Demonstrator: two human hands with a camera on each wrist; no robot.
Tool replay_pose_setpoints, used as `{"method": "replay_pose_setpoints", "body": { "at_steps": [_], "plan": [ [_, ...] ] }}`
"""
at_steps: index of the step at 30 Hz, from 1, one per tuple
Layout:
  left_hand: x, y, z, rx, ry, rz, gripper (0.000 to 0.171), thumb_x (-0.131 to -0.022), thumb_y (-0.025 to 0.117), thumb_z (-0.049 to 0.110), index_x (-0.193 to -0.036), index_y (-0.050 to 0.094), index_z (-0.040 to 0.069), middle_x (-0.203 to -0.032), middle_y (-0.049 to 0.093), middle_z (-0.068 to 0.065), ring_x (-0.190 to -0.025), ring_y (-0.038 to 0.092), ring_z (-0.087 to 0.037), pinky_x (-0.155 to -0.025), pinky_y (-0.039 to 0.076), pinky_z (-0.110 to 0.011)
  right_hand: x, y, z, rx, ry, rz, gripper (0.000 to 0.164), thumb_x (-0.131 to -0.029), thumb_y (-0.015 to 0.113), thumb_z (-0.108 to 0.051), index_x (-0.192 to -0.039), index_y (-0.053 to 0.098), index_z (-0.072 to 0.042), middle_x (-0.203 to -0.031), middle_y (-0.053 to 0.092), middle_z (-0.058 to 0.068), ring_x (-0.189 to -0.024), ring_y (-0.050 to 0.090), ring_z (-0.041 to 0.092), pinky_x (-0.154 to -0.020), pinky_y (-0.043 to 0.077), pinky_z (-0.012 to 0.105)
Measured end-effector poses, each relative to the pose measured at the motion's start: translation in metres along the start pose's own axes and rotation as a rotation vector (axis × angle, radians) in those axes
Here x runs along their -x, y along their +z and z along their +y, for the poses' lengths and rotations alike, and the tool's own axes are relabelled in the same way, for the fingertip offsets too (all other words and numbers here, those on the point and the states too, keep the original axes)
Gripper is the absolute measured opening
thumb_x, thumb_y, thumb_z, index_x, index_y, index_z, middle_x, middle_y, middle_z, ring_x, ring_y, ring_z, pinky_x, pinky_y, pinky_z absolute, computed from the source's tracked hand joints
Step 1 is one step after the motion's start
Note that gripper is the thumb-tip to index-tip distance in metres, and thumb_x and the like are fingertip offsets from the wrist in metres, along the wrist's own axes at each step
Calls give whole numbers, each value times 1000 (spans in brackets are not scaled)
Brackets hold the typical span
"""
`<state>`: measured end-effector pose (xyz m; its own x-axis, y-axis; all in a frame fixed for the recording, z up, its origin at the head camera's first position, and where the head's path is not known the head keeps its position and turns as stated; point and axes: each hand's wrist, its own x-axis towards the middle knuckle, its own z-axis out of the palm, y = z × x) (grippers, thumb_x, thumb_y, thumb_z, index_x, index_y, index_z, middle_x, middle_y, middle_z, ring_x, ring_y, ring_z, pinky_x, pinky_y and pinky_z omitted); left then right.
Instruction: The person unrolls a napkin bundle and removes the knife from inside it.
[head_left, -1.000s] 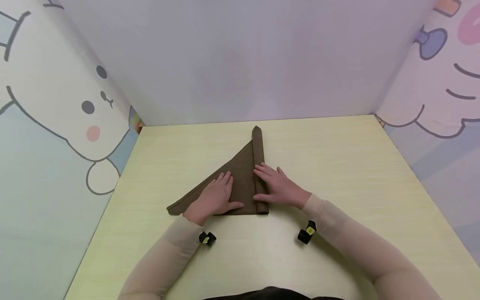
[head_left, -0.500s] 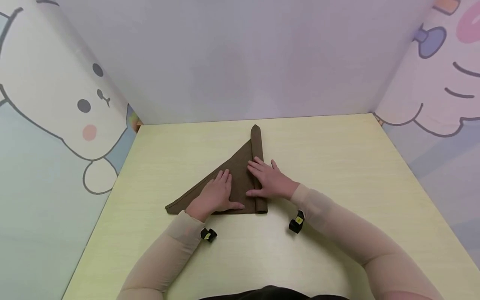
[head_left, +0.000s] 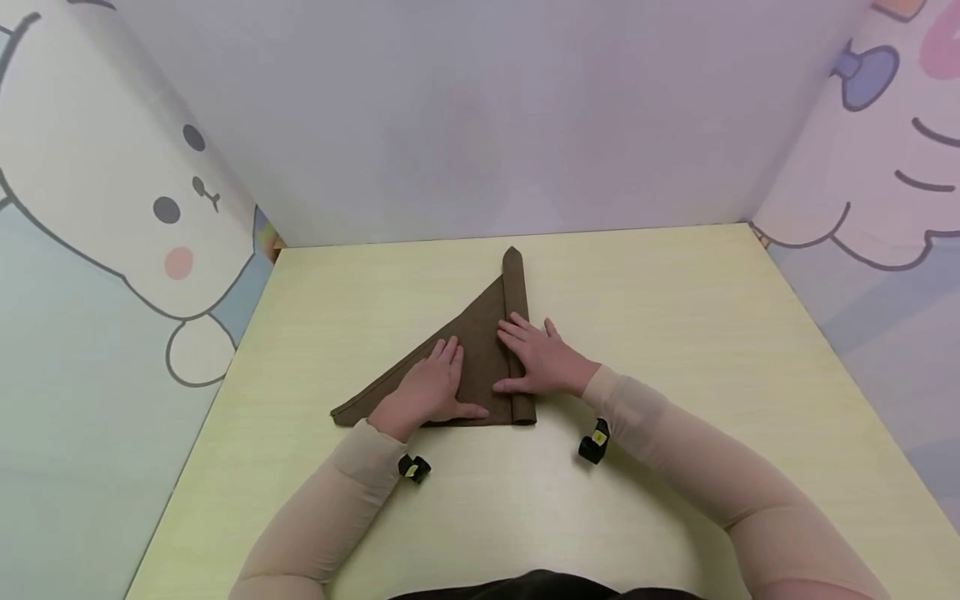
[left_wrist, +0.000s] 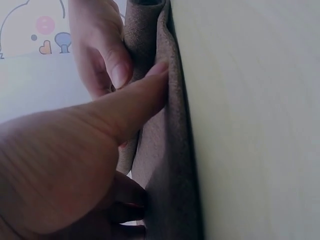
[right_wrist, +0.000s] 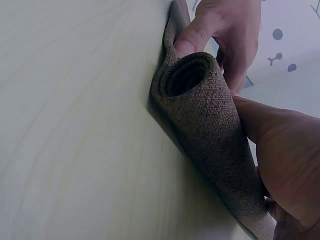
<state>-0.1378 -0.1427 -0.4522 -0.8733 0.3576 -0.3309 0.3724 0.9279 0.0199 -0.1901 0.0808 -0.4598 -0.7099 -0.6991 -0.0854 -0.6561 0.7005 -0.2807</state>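
Note:
A brown woven cloth (head_left: 483, 329), folded into a triangle, lies on the table with its right edge rolled into a tube. That rolled edge (head_left: 513, 279) runs away from the person, and its coiled end faces the right wrist camera. My left hand (head_left: 423, 392) rests on the flat part of the cloth, fingers extended, its thumb near the front edge. Across the roll lies my right hand (head_left: 551, 362), fingers spread, with fingertips and thumb reaching to the roll's left side. In the right wrist view the right hand (right_wrist: 290, 155) touches the outside of the roll.
The pale wooden table (head_left: 660, 300) extends around the cloth on all sides. A plain wall (head_left: 480, 125) stands at its back edge, with cartoon-printed walls at left and right. Small black cameras (head_left: 594, 442) are strapped to both wrists.
My right hand has shifted slightly left and further over the roll, then held still. The left hand has stayed in place on the cloth. The head view has shifted slightly.

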Motion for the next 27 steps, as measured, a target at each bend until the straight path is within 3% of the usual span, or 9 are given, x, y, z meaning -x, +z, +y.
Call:
{"method": "replay_pose_setpoints", "body": {
  "at_steps": [27],
  "plan": [
    [5,0,-4,53,-11,8,118,-75,56,78,-152,19,-3,-159,9,-18,-146,10,-32,-110,27,-50,6,-4,1,-20,26,-9,98,-81,56,-71,-151,32,-7,-158,21,7,-147,9,25,-106,15,67]
  ]
}}
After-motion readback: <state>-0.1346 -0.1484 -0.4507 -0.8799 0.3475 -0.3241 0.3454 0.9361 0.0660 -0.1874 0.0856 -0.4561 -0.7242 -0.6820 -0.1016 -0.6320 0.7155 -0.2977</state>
